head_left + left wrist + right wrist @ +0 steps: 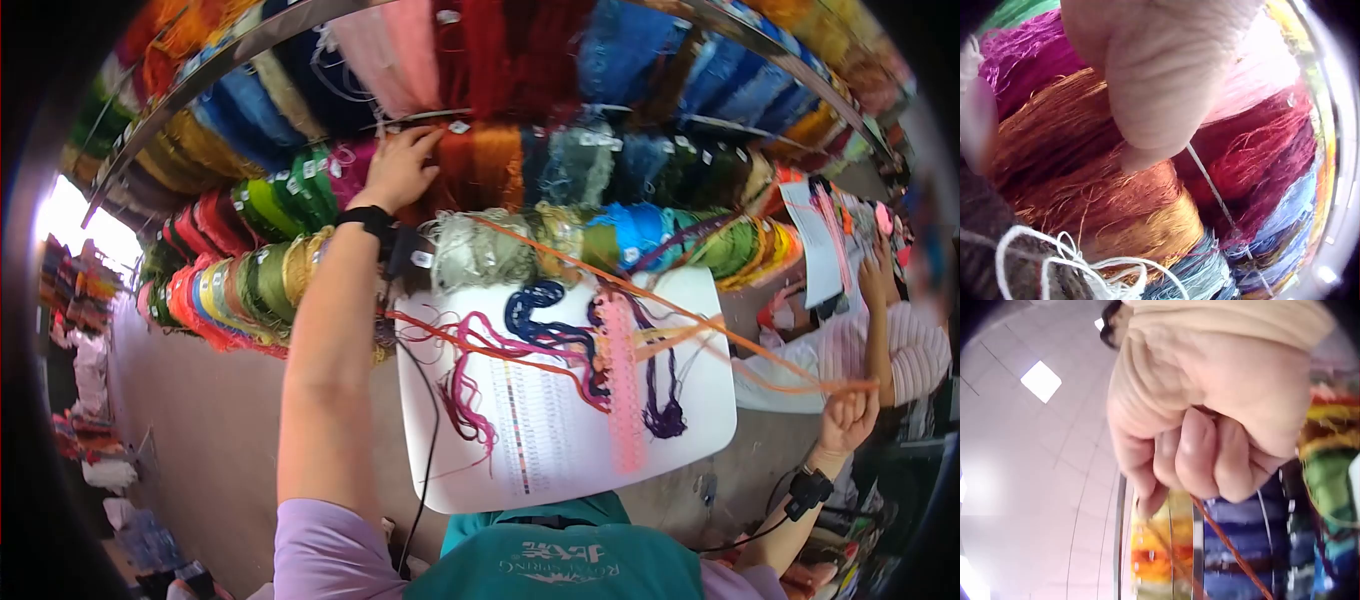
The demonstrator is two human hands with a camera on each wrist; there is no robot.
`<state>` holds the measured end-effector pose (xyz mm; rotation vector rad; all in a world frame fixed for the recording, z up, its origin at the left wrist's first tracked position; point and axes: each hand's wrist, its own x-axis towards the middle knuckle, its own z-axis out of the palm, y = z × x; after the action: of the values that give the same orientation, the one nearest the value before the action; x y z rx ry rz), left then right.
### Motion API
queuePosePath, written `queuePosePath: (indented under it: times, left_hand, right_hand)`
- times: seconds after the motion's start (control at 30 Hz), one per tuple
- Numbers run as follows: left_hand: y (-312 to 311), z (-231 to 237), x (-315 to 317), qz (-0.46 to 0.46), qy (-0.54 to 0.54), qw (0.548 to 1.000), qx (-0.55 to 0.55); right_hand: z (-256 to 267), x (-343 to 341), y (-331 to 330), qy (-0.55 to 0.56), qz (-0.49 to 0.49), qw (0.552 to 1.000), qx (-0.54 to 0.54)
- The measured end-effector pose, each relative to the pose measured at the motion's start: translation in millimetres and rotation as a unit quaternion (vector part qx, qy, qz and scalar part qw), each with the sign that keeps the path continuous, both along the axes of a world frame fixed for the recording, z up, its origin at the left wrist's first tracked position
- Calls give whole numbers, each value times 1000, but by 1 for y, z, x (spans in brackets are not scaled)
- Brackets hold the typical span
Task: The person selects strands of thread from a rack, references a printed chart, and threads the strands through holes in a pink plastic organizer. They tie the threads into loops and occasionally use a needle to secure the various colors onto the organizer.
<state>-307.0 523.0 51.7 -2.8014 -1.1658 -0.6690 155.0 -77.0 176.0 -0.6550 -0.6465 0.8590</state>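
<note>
In the head view my left hand (pixel 402 168) rests on the row of hanging skeins, between magenta and rust-orange skeins (pixel 483 165). Part of that hand (pixel 1160 75) covers the rust skeins (pixel 1054 137) in the left wrist view; its fingertips are mostly hidden there. Out at the right, my right hand (pixel 848 420) grips orange strands (pixel 740 340), which stretch back across the board to the skeins. The right wrist view shows curled fingers on that hand (pixel 1204 425), with an orange strand (pixel 1232 547) running down from them.
A white board (pixel 460 480) carries a printed chart, a pink perforated holder (pixel 623 400), and navy (pixel 530 310), purple and pink threads. Skeins of many colours hang in rows behind a metal rail (pixel 235 50). Another person in striped clothing (pixel 915 355) sits at the right. A dark cable (pixel 432 440) crosses the board's left side.
</note>
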Motion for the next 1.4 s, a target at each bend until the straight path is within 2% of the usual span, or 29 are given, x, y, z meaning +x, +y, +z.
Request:
queuePosePath:
  times: [0.07, 0.1, 0.13, 0.17, 0.23, 0.3, 0.37, 0.43, 0.47, 0.5, 0.53, 0.57, 0.6, 0.63, 0.7, 0.73, 0.83, 0.87, 0.97, 1.0, 1.03, 1.07, 1.1, 1.13, 1.17, 1.2, 1.3, 1.33, 1.4]
  left_hand:
    - [9, 4, -1, -22, 28, 999, -28]
    - [-6, 15, 3, 15, 84, 996, 17]
    - [-18, 27, 7, 15, 82, 996, 40]
    - [-27, 34, 11, 16, 80, 995, 62]
    - [-54, 45, 27, -23, -7, 997, 69]
    - [-95, 58, 49, -77, -86, 993, -22]
    - [-148, 67, 74, -143, -182, 954, -192]
    - [-193, 70, 100, -215, -204, 898, -326]
    - [-223, 82, 113, -245, -225, 838, -433]
    - [-247, 86, 127, -281, -250, 789, -485]
    - [-270, 97, 138, -297, -236, 755, -535]
    - [-289, 107, 145, -305, -209, 736, -567]
    - [-304, 117, 151, -300, -169, 714, -610]
    - [-318, 121, 156, -327, -184, 678, -633]
    - [-337, 116, 166, -343, -265, 611, -662]
    - [-345, 123, 167, -309, -294, 605, -673]
    - [-329, 123, 152, -240, -204, 656, -686]
    - [-327, 126, 144, -215, -218, 668, -678]
    - [-311, 140, 113, -216, -241, 764, -558]
    - [-305, 146, 102, -210, -268, 780, -524]
    - [-301, 153, 92, -204, -294, 796, -489]
    - [-299, 160, 84, -164, -323, 799, -481]
    - [-294, 162, 76, -168, -346, 792, -474]
    - [-291, 165, 71, -175, -344, 799, -461]
    - [-291, 168, 68, -183, -341, 806, -448]
    - [-294, 169, 67, -178, -340, 809, -445]
    - [-310, 166, 75, -206, -328, 775, -499]
    - [-315, 161, 78, -213, -318, 758, -527]
    - [-321, 146, 88, -224, -294, 758, -537]
  right_hand:
    - [-18, 48, -67, -2, -191, 981, -42]
    - [-20, 49, -82, -54, -327, 937, -111]
    - [-21, 47, -97, -104, -452, 868, -179]
    - [-22, 43, -108, -151, -563, 774, -246]
    - [-24, 38, -111, -329, -569, 702, -275]
    - [-20, 26, -91, -507, -532, 601, -314]
    - [-6, 0, -55, -532, -462, 630, -326]
    - [20, -44, -3, -483, -239, 742, -399]
    - [18, -59, 25, -488, -157, 777, -365]
    - [22, -73, 49, -516, -81, 766, -374]
    - [17, -83, 71, -511, -44, 790, -336]
    - [10, -92, 90, -504, -2, 812, -294]
    - [15, -99, 106, -503, 37, 808, -304]
    - [21, -106, 120, -502, 77, 803, -313]
    - [30, -120, 140, -482, 90, 830, -266]
    - [33, -123, 147, -471, 95, 843, -243]
    - [24, -126, 164, -469, 111, 860, -169]
    - [35, -124, 164, -527, 114, 817, -202]
    - [40, -117, 171, -641, 115, 740, -165]
    - [45, -115, 172, -643, 140, 735, -166]
    - [43, -110, 180, -649, 127, 745, -85]
    - [40, -104, 189, -650, 112, 751, -4]
    - [38, -102, 194, -647, 96, 753, 77]
    - [52, -107, 190, -556, 170, 813, 8]
    - [58, -109, 192, -463, 207, 862, 4]
    - [65, -112, 197, -404, 223, 886, 46]
    - [89, -109, 210, -199, 300, 927, 101]
    - [106, -119, 205, -134, 291, 940, 121]
    - [117, -120, 205, -64, 297, 932, 199]
